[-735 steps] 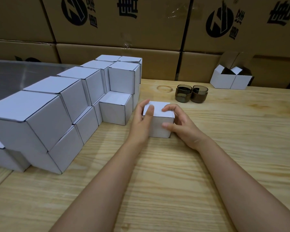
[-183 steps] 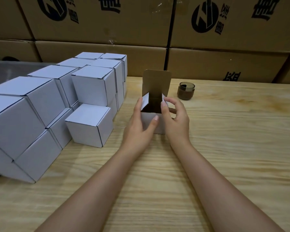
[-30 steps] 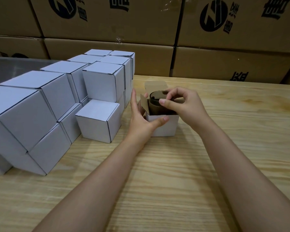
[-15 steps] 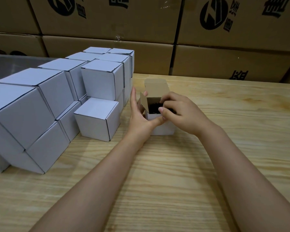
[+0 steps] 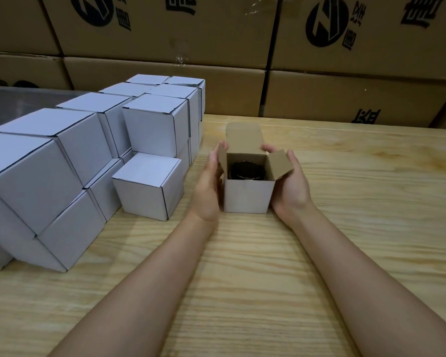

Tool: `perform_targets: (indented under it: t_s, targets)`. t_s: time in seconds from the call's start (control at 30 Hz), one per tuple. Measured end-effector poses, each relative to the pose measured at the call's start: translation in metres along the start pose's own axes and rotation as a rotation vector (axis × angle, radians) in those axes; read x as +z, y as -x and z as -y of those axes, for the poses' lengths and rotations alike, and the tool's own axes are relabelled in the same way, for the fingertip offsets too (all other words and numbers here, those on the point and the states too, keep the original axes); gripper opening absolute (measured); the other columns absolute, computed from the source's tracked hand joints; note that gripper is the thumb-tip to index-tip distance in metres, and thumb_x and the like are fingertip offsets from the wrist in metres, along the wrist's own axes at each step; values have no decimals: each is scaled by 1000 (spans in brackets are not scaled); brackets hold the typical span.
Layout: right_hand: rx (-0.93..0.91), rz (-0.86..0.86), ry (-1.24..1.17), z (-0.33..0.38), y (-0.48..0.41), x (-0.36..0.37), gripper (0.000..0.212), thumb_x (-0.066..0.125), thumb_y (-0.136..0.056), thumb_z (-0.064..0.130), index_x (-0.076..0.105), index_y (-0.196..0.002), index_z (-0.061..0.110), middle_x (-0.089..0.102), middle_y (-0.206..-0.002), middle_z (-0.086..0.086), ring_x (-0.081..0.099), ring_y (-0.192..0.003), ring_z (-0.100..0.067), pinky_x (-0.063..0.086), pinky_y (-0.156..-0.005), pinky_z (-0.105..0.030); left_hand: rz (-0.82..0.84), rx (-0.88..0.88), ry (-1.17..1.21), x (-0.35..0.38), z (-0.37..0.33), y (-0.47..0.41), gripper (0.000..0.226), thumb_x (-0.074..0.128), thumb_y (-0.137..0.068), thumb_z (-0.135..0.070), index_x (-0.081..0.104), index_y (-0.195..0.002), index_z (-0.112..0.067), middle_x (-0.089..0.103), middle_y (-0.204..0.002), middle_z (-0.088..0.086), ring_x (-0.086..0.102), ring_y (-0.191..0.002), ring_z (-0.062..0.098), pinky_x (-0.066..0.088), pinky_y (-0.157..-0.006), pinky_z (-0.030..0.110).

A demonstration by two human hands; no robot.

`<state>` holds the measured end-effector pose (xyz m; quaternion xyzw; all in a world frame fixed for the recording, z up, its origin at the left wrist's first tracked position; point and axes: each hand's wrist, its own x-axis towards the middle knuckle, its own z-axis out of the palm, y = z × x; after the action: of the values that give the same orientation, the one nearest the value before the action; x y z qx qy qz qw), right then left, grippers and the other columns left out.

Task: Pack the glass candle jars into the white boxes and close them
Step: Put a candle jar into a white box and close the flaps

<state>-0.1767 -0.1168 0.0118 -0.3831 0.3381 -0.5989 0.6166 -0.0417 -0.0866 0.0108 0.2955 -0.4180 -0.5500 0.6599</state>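
Observation:
A white box [image 5: 247, 194] stands open on the wooden table [image 5: 371, 202], its brown lid flap upright at the back and both side flaps splayed out. A dark glass candle jar [image 5: 246, 171] sits inside it, only its rim showing. My left hand [image 5: 207, 186] lies flat against the box's left side, fingers straight along the left flap. My right hand [image 5: 292, 186] cups the right side, its fingers curled behind the right flap and reaching the lid flap.
Several closed white boxes [image 5: 150, 124] are stacked in steps along the left, the nearest one [image 5: 144, 186] just left of my left hand. Large brown cartons [image 5: 165, 29] wall off the back. A grey metal surface [image 5: 16, 101] lies far left.
My right hand has let go of the jar, which now sits fully inside the box, and moved to the box's right side. My left hand stays on the left side.

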Motion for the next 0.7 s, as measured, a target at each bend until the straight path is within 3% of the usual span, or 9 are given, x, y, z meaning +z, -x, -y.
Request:
perform_targets:
  t_s: [0.1, 0.2, 0.27, 0.3, 0.4, 0.47, 0.53, 0.63, 0.7]
  targets:
    - [-31, 67, 94, -2, 0, 3, 51, 28, -96, 58, 59, -112, 22, 68, -109, -8, 62, -103, -22, 49, -86, -35, -29, -26, -4, -2, 0, -3, 53, 18, -102, -42, 41, -143, -16, 54, -138, -4, 51, -125, 11, 46, -101, 28]
    - [-48, 68, 185, -3, 2, 7, 45, 37, -90, 61, 54, -113, 26, 65, -110, -7, 61, -103, -23, 49, -93, -41, 5, -9, -78, -1, 0, -2, 52, 15, -103, -41, 40, -143, -18, 67, -112, -22, 61, -106, -4, 51, -80, 13]
    - [-45, 58, 310, -3, 2, 11, 27, 47, -93, 49, 46, -114, 33, 62, -114, -9, 61, -99, -22, 49, -91, -42, -12, 22, -137, -1, 3, -1, 46, 18, -105, -36, 42, -141, -21, 68, -101, -30, 61, -98, -11, 48, -73, 7]
    - [-39, 51, 325, -3, 1, 11, 27, 53, -93, 40, 41, -117, 35, 62, -115, -9, 61, -99, -22, 49, -91, -42, -19, 41, -158, -2, 4, -1, 42, 19, -105, -32, 42, -139, -23, 67, -99, -33, 61, -97, -14, 47, -72, 6]
    - [-62, 69, 248, 0, -2, 11, 59, 54, -94, 7, 24, -140, 27, 64, -106, -3, 63, -93, -17, 52, -84, -31, -21, 51, -179, -3, 3, 0, 36, 25, -105, -25, 44, -136, -23, 64, -103, -35, 57, -101, -16, 45, -77, 4]
    - [-81, 91, 244, 2, -2, 12, 63, 49, -93, -1, 23, -146, 20, 63, -109, -6, 63, -93, -17, 52, -81, -27, -21, 45, -199, -4, 3, -1, 37, 33, -104, -23, 43, -139, -24, 60, -119, -30, 52, -114, -14, 44, -92, 10]
    - [-79, 99, 215, 2, -1, 14, 62, 47, -93, -4, 25, -147, 16, 61, -119, -13, 61, -101, -24, 50, -89, -35, -54, 5, -191, -5, 3, -3, 46, 42, -100, -20, 35, -145, -28, 47, -140, -17, 43, -128, -2, 34, -111, 27]
    - [-84, 138, 167, 1, 0, 14, 53, 45, -93, -5, 33, -142, 12, 60, -121, -15, 59, -104, -28, 46, -94, -43, -93, -56, -139, -5, 1, -4, 55, 47, -95, -9, 33, -146, -23, 45, -145, -3, 47, -130, 13, 33, -113, 38]
    - [-95, 178, 170, 2, 1, 13, 43, 43, -94, -5, 44, -134, 12, 65, -110, -7, 62, -99, -23, 49, -88, -38, -110, -75, -127, -3, -1, -4, 53, 46, -93, -3, 41, -143, -18, 53, -138, 1, 54, -123, 16, 43, -104, 33]
